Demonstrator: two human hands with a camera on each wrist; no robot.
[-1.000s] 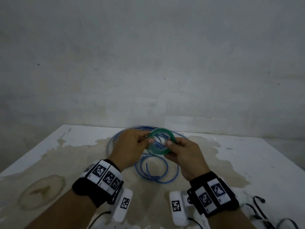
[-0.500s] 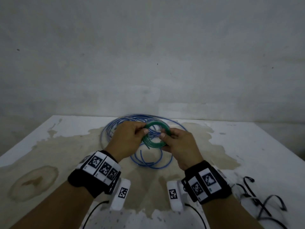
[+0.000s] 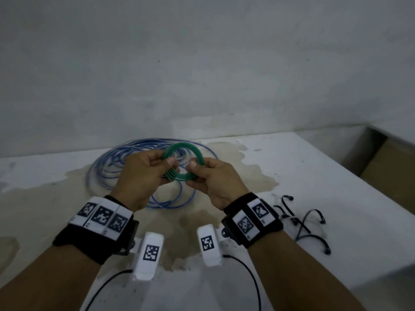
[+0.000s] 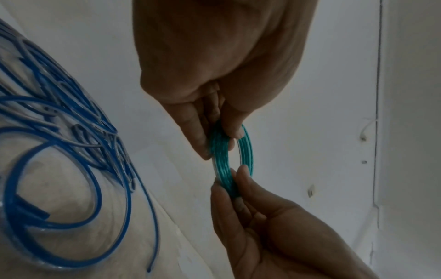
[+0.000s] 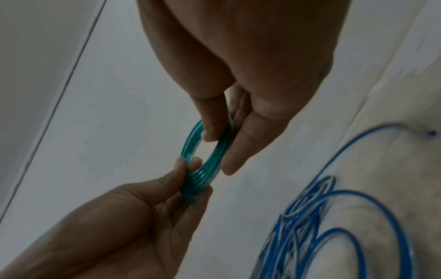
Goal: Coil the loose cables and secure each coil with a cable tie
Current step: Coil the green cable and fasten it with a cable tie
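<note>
A small green cable coil (image 3: pixel 183 147) hangs above the table, held between both hands. My left hand (image 3: pixel 168 168) pinches its left side with thumb and fingers, and my right hand (image 3: pixel 195 173) pinches its right side. In the left wrist view the left hand (image 4: pixel 220 143) grips the green coil (image 4: pixel 247 149) from above. In the right wrist view the right hand (image 5: pixel 219 152) pinches the green coil (image 5: pixel 190 139) the same way. A loose blue cable (image 3: pixel 134 167) lies in wide tangled loops on the table under the hands.
Several black cable ties (image 3: pixel 303 221) lie on the white, stained table (image 3: pixel 314 180) to the right of my right wrist. The table's right edge (image 3: pixel 359 176) drops off beside a brown box (image 3: pixel 393 162). A grey wall stands right behind the table.
Both hands keep their hold on the green coil, which has been turned slightly and faces me more fully. The head view has swung right, showing the table's right edge.
</note>
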